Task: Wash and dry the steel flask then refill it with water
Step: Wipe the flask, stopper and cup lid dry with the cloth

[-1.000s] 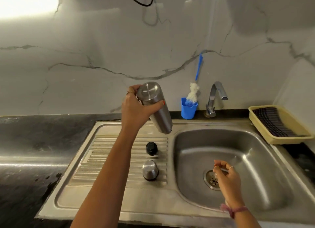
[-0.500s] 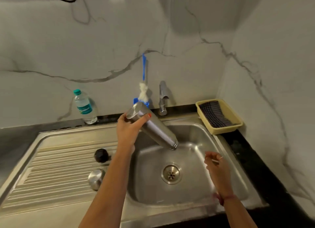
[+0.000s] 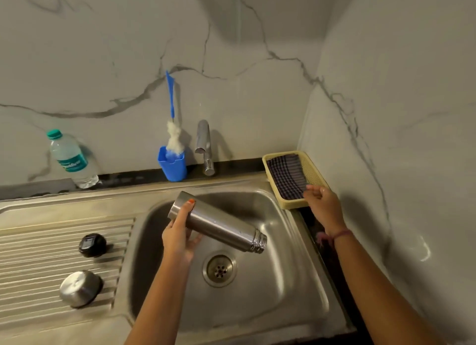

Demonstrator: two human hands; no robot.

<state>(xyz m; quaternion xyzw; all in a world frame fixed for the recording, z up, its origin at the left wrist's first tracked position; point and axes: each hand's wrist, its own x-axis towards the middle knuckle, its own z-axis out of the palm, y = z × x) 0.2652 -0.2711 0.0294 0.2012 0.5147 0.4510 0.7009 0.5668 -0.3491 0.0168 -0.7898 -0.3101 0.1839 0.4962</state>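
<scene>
- the left hand [image 3: 180, 237] has its grip clamped round the base end of the steel flask [image 3: 219, 222], thumb across the top of the body and the other fingers curled beneath it.
- the flask is held in the air over the sink basin [image 3: 288, 288], tilted so its open threaded neck points down and to the right, above and just right of the drain [image 3: 219, 268].
- the right hand [image 3: 323, 206] reaches to the near edge of the yellow tray [image 3: 313, 170] on the counter to the right of the sink; its fingertips are at the checked cloth [image 3: 287, 176] lying in the tray, loosely bent, and whether that grip has hold of the cloth cannot be told.
- a thin band circles the right wrist.
- on the ribbed draining board [image 3: 51, 241] to the left of the basin lie a black stopper [image 3: 92, 244] and, nearer the camera, a steel cap [image 3: 79, 288], apart from each other.
- behind the sink, against the marble wall, stand a plastic water bottle [image 3: 69, 160] with a green cap, a blue holder [image 3: 173, 165] with a bottle brush [image 3: 173, 136] upright in it, and the tap [image 3: 204, 146].
</scene>
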